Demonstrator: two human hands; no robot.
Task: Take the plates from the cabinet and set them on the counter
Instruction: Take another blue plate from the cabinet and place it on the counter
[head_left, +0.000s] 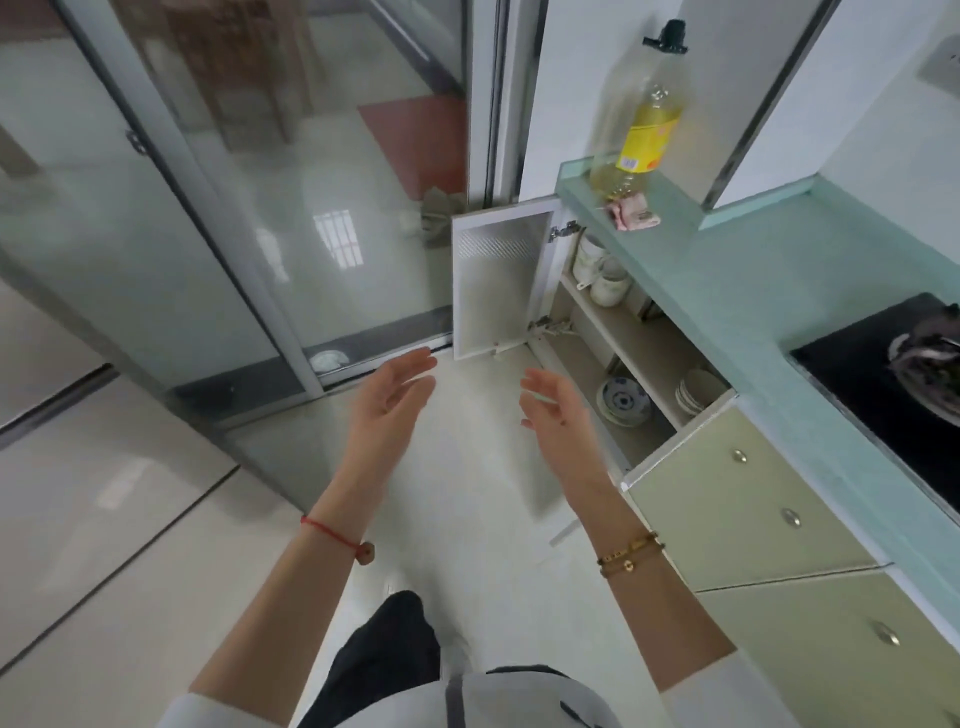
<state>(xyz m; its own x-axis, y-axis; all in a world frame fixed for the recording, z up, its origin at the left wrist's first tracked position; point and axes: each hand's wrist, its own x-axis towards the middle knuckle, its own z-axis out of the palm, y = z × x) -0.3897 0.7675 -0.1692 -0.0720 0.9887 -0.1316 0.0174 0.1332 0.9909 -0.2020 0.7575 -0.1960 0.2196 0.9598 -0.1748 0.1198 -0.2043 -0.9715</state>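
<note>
The low cabinet (631, 340) under the counter stands with its white door (498, 283) swung wide. On its lower shelf lies a stack of blue-patterned plates (623, 402), and beside it a stack of plain white plates (693, 392). The pale green counter (753, 270) runs above. My left hand (395, 397) and my right hand (556, 415) are both held out over the floor in front of the cabinet, palms facing each other, fingers apart and empty. My right hand is just left of the patterned plates, not touching them.
White jars and cups (600, 273) fill the upper shelf. An oil bottle (641, 119) and a pink cloth (631, 213) sit on the counter's far end, a black hob with a pan (919, 364) at right. Glass sliding doors (218, 208) are at left. Closed drawers (748, 493) are nearer me.
</note>
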